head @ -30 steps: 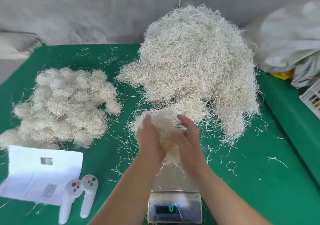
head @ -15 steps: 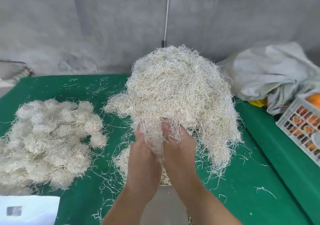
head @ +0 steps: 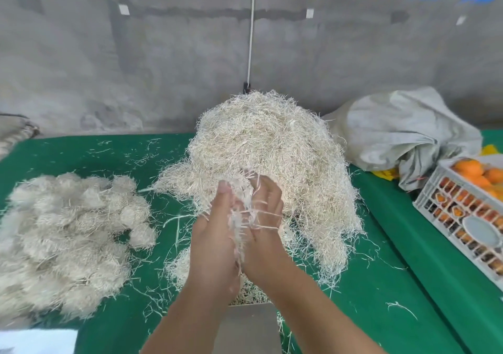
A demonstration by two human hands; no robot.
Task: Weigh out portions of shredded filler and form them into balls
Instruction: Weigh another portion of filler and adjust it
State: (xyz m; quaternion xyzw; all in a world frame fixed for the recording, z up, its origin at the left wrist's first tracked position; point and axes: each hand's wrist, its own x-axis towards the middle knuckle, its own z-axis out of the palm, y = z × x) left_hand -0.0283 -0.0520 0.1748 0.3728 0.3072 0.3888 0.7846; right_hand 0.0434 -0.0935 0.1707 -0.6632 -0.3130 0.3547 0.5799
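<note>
Both hands, left hand and right hand, press palm to palm around a wad of filler. I see it upright between them, above the scale. Finished balls lie left, nearer my left hand; green table open to the right

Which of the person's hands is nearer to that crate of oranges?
The right hand. It is on the crate's side; the left hand, pressed against it, lies farther away.
</note>
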